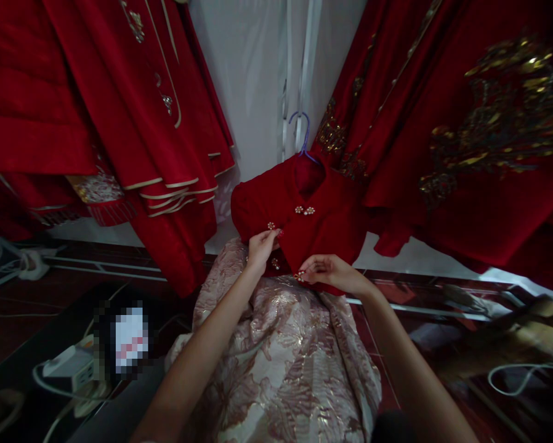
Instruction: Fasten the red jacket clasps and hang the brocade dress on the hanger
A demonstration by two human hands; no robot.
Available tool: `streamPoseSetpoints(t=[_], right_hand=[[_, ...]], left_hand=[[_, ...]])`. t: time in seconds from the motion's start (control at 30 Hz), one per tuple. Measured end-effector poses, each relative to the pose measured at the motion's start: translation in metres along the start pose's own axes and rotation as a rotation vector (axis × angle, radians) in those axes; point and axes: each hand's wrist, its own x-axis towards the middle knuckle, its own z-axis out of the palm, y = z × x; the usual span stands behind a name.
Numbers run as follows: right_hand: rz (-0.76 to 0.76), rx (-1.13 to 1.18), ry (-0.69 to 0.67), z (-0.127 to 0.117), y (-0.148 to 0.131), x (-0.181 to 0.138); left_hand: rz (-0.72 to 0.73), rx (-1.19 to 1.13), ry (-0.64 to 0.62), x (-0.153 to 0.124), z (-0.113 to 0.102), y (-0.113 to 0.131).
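2 pinches on red top [339, 231]: L hand [260, 249] nr side clasp [271, 226], R hand [328, 271] at flap-corner clasp [299, 276]. I'd keep cloth slack, grip light.

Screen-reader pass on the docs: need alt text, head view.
A person's left hand pinches a red jacket beside a beaded flower fastener, while the right hand holds another fastener lower on its front. The jacket is on a purple hanger, pale brocade cloth spreads below, and red garments hang on both sides.
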Motion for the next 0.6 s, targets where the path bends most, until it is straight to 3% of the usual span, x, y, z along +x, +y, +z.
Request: streamPoseSetpoints(t=[0.1,0.27,0.33,0.43,0.6], right_hand=[[0.027,-0.001,-0.062,-0.006,-0.005,-0.008],[0.13,-0.037,-0.221,-0.018,-0.013,-0.022],[0.147,-0.039,-0.242,-0.021,-0.016,-0.025],[0.155,-0.028,-0.232,-0.025,-0.019,-0.029],[0.161,-0.053,-0.209,-0.029,-0.02,-0.033]], left_hand=[[0.015,0.197,-0.205,0.004,0.01,0.014],[0.62,0.727,-0.228,0.014,0.034,0.041],[0.78,1.004,-0.231,0.017,0.043,0.05],[0.915,1.331,-0.256,0.021,0.052,0.063],[1.084,1.572,-0.366,0.035,0.06,0.081]])
